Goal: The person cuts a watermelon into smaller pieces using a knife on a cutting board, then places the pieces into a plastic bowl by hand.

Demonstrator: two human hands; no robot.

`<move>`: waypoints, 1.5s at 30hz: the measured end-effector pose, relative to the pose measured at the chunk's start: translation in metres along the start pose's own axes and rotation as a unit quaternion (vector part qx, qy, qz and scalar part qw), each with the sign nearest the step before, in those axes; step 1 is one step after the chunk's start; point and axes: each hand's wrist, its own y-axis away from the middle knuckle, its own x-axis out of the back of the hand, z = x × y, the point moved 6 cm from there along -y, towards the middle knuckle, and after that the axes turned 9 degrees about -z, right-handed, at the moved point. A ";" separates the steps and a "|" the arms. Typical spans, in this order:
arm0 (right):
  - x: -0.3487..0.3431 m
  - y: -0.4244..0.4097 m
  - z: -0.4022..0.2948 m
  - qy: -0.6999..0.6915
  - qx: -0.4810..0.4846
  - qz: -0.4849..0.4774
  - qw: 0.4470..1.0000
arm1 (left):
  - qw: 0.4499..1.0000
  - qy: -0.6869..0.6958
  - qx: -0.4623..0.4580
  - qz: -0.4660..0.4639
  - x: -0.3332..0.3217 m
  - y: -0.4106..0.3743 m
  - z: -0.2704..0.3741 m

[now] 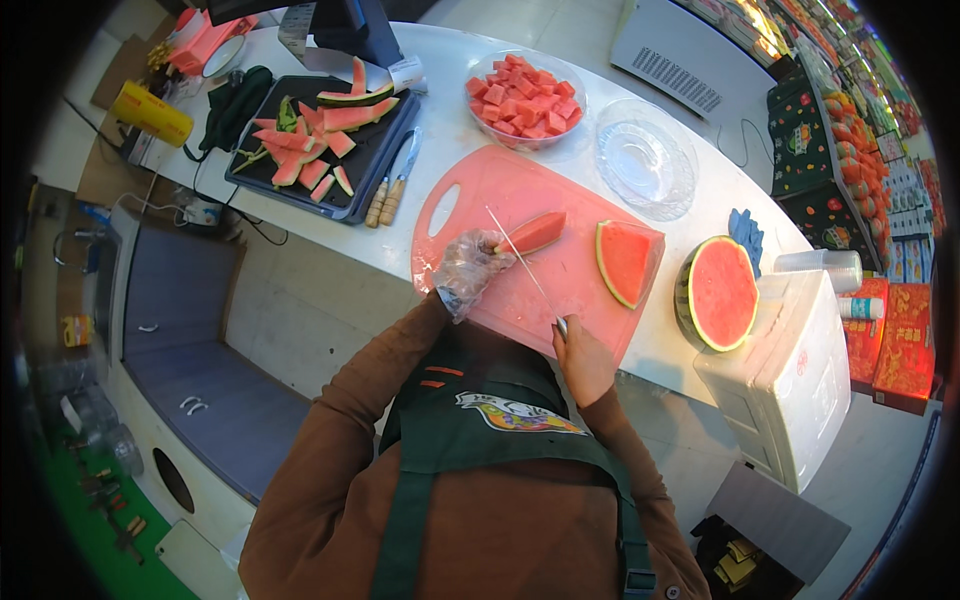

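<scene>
My left hand [471, 270], in a clear plastic glove, grips the near end of a narrow watermelon slice [538, 231] on a pink cutting board [499, 176]. A knife [528, 264] is held by its handle in my bare right hand [586, 365]. Its thin blade points up and left across the near part of the slice, close to my left fingers; whether it touches the flesh I cannot tell. On the board's right side lies a thick watermelon wedge [627, 261] with rind. Beyond the board, a clear bowl [517, 142] holds watermelon cubes [525, 94].
Left of the board, a dark tray [352, 208] carries rind strips; wooden-handled knives [390, 201] lie beside it. A clear plastic lid [646, 161] sits behind right. A cut watermelon [720, 292], blue gloves [746, 234], plastic cups [817, 270] and a foam box [795, 375] stand right.
</scene>
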 end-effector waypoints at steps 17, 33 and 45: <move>-0.005 -0.020 0.033 0.065 -0.014 -0.059 0.996 | 0.998 -0.032 0.004 0.060 -0.019 -0.002 0.002; 0.082 -0.044 0.027 -0.180 -0.048 0.136 0.973 | 0.995 -0.033 -0.015 -0.094 -0.005 -0.084 0.061; 0.070 -0.199 0.020 -0.020 -0.014 0.139 0.990 | 0.968 -0.171 -0.151 -0.108 0.076 -0.256 0.126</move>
